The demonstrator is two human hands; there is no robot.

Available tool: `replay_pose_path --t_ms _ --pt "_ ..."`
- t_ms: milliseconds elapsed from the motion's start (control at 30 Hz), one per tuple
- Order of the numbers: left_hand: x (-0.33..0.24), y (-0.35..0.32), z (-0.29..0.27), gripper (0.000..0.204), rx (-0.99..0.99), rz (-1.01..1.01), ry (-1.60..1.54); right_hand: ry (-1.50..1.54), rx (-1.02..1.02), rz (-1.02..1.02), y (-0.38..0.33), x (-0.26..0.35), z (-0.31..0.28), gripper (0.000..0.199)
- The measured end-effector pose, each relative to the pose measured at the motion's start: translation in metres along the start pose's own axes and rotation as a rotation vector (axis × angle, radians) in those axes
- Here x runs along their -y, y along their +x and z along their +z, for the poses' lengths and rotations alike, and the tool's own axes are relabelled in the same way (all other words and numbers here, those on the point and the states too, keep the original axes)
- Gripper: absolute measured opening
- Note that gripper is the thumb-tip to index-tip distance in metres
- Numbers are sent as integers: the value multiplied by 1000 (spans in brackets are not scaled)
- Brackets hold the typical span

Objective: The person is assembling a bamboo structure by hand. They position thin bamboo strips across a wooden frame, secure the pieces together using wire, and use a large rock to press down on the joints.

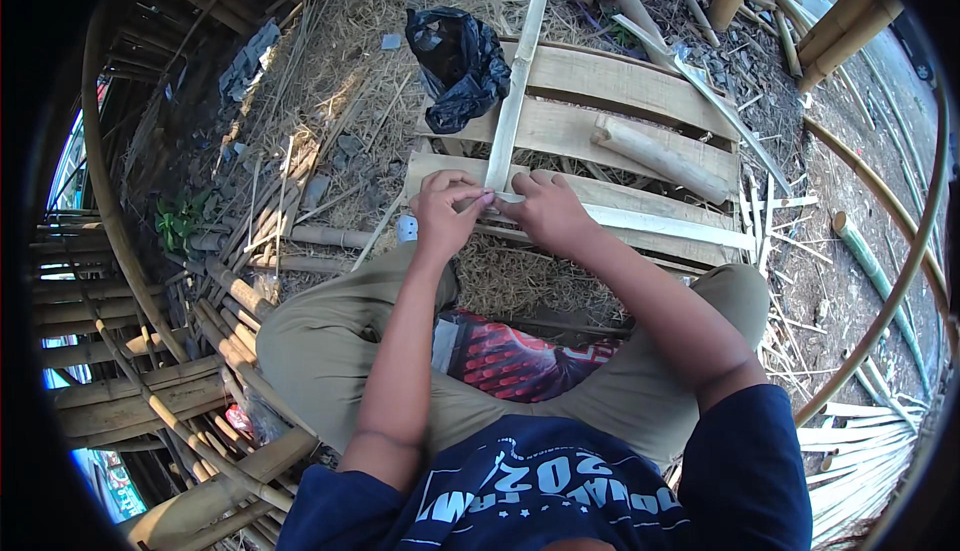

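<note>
Both hands are closed on the near end of a long pale bamboo strip [515, 91]. The left hand [445, 213] is pinched around the strip's end with fingers and thumb, while the right hand [545, 213] is curled over it from the other side; a second pale strip [660, 223] is seen running out to the right from under that hand. Whether a blade or other tool is held cannot be told, since the spot between the hands is covered by fingers.

The work is judged to be at an early stage on this piece: the upright strip is seen whole along its entire length, with no split visible beyond the hands. Several finished-looking thin slats [860, 451] are heaped at the lower right, which suggests earlier pieces have been completed, though how many remain cannot be judged.

The strip held is flat, narrow and straight, cream-coloured, with darker node marks across it. It is laid away from the person, across broad bamboo planks [620, 81] set on the straw-covered ground, its far end reaching past a crumpled black plastic bag [460, 61]. A short round bamboo piece [660, 159] is lying on the planks to the right, well apart from the hands. A red printed sack [510, 361] is spread between the person's knees.
</note>
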State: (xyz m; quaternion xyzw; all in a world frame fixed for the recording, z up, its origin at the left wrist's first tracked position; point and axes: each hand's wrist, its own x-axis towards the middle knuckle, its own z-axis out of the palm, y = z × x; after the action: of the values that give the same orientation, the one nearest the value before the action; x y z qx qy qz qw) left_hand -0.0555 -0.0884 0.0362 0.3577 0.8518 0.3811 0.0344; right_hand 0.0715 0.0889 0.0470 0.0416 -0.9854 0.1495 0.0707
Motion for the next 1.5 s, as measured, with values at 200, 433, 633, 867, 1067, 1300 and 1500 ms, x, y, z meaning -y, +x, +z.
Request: replay_pose_path --t_ms 200,433,633,867,1067,1300,1500 --pt "8 -1 5 17 -29 44 -8 179 -102 12 3 -12 5 34" --pt "20 -2 3 21 22 73 23 43 -73 13 4 -2 -2 42" --pt "11 0 3 18 40 59 50 252 -280 151 8 -1 1 29" --pt "3 0 -1 16 67 43 115 498 -339 62 24 -3 14 15" --pt "21 -1 -4 24 80 81 71 689 -393 136 28 8 28 12" --pt "7 -3 -15 68 146 63 -148 708 -435 156 26 4 34 10" --pt "12 -1 -17 69 181 32 -112 721 -405 196 26 6 31 13"
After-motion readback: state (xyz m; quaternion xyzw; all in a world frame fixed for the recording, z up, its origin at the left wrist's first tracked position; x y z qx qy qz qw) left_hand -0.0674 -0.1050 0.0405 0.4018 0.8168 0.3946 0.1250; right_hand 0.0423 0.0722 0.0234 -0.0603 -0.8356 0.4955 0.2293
